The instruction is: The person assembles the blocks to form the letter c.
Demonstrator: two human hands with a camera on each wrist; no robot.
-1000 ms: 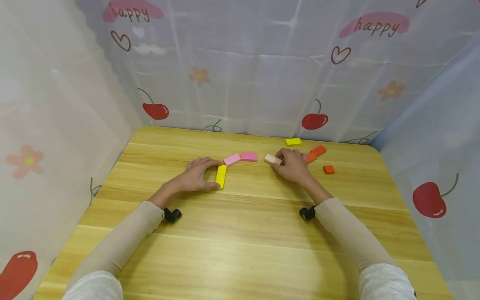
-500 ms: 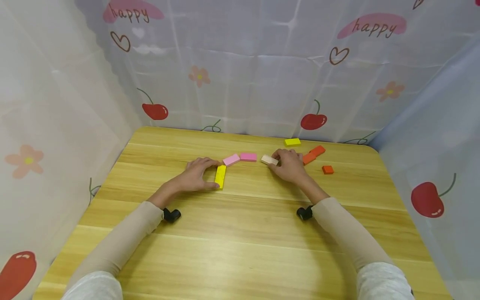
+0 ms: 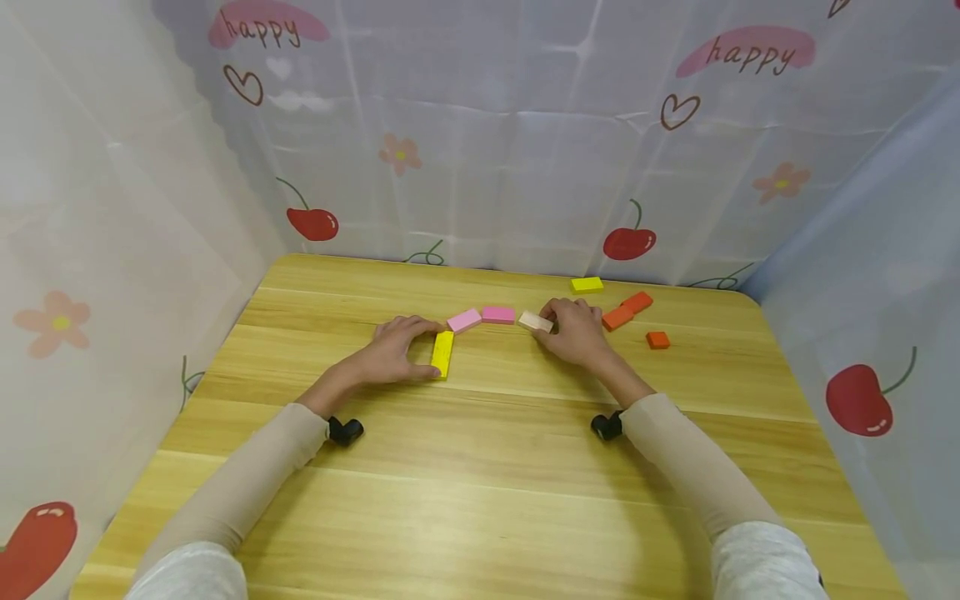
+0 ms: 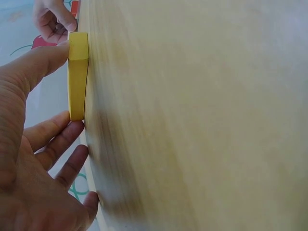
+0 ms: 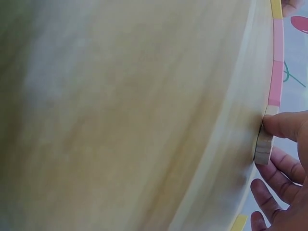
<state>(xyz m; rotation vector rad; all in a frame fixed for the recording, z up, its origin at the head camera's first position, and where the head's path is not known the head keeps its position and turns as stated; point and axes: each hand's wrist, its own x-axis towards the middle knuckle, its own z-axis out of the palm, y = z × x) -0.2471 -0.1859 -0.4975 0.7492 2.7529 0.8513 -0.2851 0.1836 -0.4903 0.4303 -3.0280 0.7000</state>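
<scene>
My left hand (image 3: pixel 390 350) pinches a yellow wooden block (image 3: pixel 442 355) lengthwise between thumb and fingers, flat on the table; the left wrist view shows the same yellow block (image 4: pixel 78 77) between the fingertips. From its far end a light pink block (image 3: pixel 464 320) and a darker pink block (image 3: pixel 498 315) run to the right, laid end to end. Between thumb and fingers, my right hand (image 3: pixel 576 332) grips a plain wood-coloured block (image 3: pixel 534 322). Its left end lies close to the darker pink block, with a narrow gap in the head view.
Right of my right hand lie two orange-red blocks (image 3: pixel 618 317) touching end to end, and a shorter orange block (image 3: pixel 657 340). Another yellow block (image 3: pixel 587 285) is near the table's back edge. A printed curtain (image 3: pixel 510 192) hangs behind the wooden table (image 3: pixel 480 500).
My right hand has slid the wood-coloured block left, up close to the darker pink block, uncovering more of the orange-red blocks. My left hand stays on the yellow block.
</scene>
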